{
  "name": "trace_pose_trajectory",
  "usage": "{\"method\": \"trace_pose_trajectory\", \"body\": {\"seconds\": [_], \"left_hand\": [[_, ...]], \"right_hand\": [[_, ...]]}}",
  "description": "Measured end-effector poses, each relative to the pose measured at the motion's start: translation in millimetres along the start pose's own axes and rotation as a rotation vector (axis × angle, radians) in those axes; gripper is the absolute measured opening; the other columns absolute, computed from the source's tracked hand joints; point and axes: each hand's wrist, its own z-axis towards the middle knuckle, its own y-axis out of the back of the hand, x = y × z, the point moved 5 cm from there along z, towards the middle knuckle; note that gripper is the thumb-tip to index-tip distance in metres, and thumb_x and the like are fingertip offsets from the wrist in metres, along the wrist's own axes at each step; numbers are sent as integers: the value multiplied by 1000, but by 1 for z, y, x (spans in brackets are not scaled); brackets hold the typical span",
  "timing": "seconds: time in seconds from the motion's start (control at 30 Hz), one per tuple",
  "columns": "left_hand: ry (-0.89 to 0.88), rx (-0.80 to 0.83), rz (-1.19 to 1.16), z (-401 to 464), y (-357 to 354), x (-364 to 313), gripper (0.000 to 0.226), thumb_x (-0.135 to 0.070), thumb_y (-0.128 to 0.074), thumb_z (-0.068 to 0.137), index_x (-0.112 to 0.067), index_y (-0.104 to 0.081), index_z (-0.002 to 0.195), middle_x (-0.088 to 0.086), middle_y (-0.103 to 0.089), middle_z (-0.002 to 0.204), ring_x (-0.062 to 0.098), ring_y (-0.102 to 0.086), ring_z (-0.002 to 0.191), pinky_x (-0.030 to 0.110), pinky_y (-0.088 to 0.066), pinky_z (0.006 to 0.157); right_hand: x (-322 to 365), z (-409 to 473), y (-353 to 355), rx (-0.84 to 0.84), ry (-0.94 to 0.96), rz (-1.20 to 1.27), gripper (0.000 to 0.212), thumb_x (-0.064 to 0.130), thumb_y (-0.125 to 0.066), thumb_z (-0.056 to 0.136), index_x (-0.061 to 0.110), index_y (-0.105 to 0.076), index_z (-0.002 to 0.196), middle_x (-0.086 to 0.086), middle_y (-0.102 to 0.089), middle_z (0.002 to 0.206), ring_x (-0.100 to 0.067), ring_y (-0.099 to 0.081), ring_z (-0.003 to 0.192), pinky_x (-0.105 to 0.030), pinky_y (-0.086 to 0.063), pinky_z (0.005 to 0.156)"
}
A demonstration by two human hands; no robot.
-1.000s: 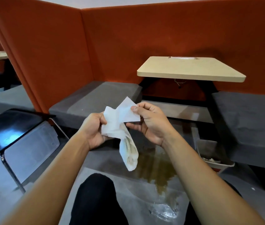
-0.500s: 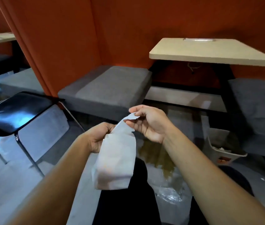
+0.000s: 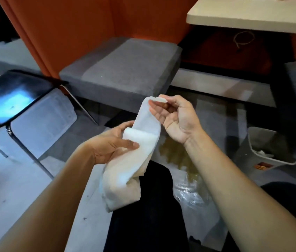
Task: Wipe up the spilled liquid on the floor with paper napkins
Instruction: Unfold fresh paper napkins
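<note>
Key relation: the puddle lies on the floor below and just beyond the napkin, nearer the right hand than the left hand; by my reading, the wad has to go down and a little forward to reach it.
Napkin axis: long, hanging roughly upright from the right hand's pinch, leaning down toward the left hand.
Right hand: thumb and fingertips pinch the napkin's top corner, the other fingers loosely curled.
Left hand: thumb laid across the folded middle of the napkin, fingers behind it, so it holds the bulk.
Napkin material: thin white paper, soft, folded in layers; the lower end looks faintly tan, possibly damp, though blur makes this unsure.
Puddle: yellow-brown liquid, irregular in outline, turning clear and glossy on the side nearest the person's dark knee.
Floor: smooth, grey, reflective.
Bin: pale plastic, standing beyond the puddle's right side, with crumpled white paper inside.
</note>
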Motion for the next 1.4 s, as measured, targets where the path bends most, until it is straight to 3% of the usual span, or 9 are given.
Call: {"method": "trace_pose_trajectory", "body": {"seconds": [0.1,0.23,0.5,0.7,0.83,1.07,1.17,1.27,1.4], "left_hand": [[-182,-45,10,5,-2,-27,103,-15,-100,53,-29,-46,139,11,-73,112,30,-73,93,45,-63,71],[-392,-96,140,12,-27,-67,65,-3,-76,79,-22,-43,131,13,-75,96,26,-74,78,38,-64,65],[-529,-133,355,68,-66,-117,26,-16,-72,90,-15,-68,115,6,-79,103,21,-77,92,33,-61,75],[-678,-183,379,105,-115,-128,25,-16,-74,91,-11,-74,115,2,-78,110,18,-75,101,37,-60,85],[-669,-87,282,120,-147,-131,35,-27,-75,80,-19,-72,115,-2,-63,141,9,-66,118,25,-55,96],[-768,30,54,129,-175,-188,18,-13,-64,91,-14,-71,108,0,-77,101,16,-72,96,32,-59,84],[-757,-45,44,146,-164,-205,21,-11,-57,99,-10,-62,119,1,-77,107,20,-73,102,38,-60,84],[-700,-102,-23,177,-141,-206,26,-14,-56,103,-8,-59,128,8,-74,118,27,-72,110,43,-60,85],[-598,-197,-177,228,-111,-191,26,-13,-54,104,-7,-59,129,13,-73,123,31,-71,113,48,-60,86]], "right_hand": [[27,7,-3,46,106,-4,22,5,-50,95,1,-63,112,-24,-70,110,-36,-68,118,-47,-55,101],[68,9,-9,105,250,-115,24,8,-45,98,7,-63,114,-16,-74,105,-32,-66,121,-50,-48,109],[136,17,0,159,432,-337,36,13,-54,86,5,-62,121,-14,-73,109,-33,-64,125,-46,-43,112],[191,13,32,128,535,-366,38,17,-54,86,3,-63,119,-16,-71,108,-37,-63,125,-40,-47,101],[221,13,66,73,564,-422,36,21,-52,90,4,-66,119,-11,-73,108,-37,-62,126,-38,-45,102],[197,69,121,37,291,-529,25,16,-55,96,1,-74,105,-21,-66,107,-33,-63,105,-54,-41,115],[163,78,148,-31,239,-867,22,7,-55,102,3,-75,96,-1,-77,79,-10,-72,75,-30,-59,77],[127,98,189,-49,60,-1130,23,30,-62,100,18,-79,89,5,-78,81,-6,-71,76,-42,-56,80],[85,106,226,-71,-180,-901,44,25,-48,107,17,-80,79,7,-75,79,-3,-66,67,-24,-46,70]]}}
